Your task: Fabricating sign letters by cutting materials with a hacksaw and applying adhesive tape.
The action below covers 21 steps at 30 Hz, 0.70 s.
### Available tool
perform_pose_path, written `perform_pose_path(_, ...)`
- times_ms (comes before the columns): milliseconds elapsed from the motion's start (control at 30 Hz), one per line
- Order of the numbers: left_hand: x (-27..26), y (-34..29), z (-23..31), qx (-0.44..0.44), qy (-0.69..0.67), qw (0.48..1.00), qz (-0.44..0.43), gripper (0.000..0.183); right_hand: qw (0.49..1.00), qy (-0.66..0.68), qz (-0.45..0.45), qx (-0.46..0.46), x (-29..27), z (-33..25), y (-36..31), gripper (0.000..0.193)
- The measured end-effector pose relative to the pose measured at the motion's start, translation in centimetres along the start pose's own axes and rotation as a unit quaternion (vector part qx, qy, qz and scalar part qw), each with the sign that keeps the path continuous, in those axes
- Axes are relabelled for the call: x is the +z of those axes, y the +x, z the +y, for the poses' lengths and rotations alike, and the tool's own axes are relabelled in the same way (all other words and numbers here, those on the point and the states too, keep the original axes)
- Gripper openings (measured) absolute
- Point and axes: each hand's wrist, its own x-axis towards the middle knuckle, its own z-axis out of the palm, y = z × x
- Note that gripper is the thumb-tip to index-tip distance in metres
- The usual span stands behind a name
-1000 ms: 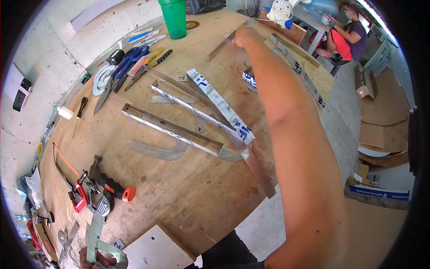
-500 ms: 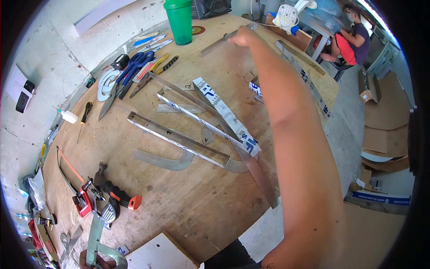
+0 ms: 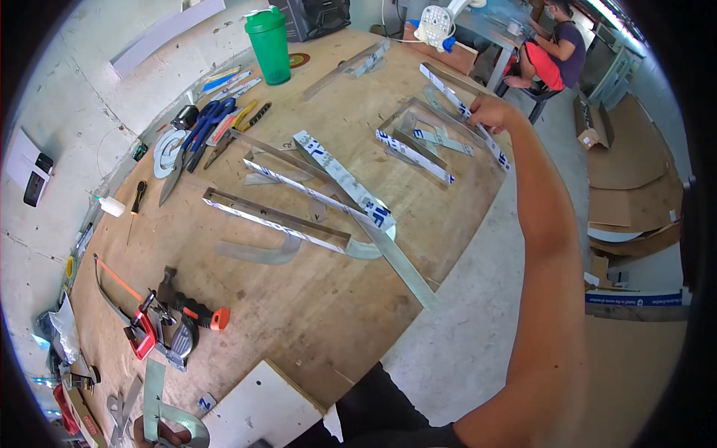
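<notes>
At the lower left, my left hand [image 3: 166,433] is closed round a flat, greenish-grey J-shaped metal piece [image 3: 154,399]. My right arm stretches to the far right edge of the table. There my right hand [image 3: 491,113], fingers bent, grips a long metal channel [image 3: 448,91] partly covered in white and blue film. Beside it lie a shorter film-covered channel [image 3: 414,157] and a few flat metal pieces [image 3: 442,142]. In the middle of the table, long metal channels [image 3: 276,224] and a wide film-covered strip [image 3: 340,175] lie over curved flat pieces [image 3: 258,250].
A hammer [image 3: 196,308] and a red clamp [image 3: 142,328] lie at the left. Farther back are blue-handled scissors [image 3: 213,119], pliers [image 3: 243,116] and a green tumbler [image 3: 267,48]. A white board [image 3: 261,411] is at the near edge. Another person [image 3: 556,48] sits beyond the table.
My right hand has left the metal strip at the back and moved right to the film-covered channel. My left hand still holds the J-shaped piece. The view has shifted a little.
</notes>
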Motion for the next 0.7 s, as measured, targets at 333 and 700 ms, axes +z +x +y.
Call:
perform_pose_path(333,-0.1,-1.7,0.2,0.002,0.027,0.999,0.016,0.051,0.991,0.095,0.085,-0.041,1.5,0.7,0.0,0.051)
perform_pose_path(700,0.5,-1.3,0.0,0.004,0.02,1.0,-0.009,0.051,0.998,0.063,-0.032,0.003,-0.2,0.8,0.8,0.07)
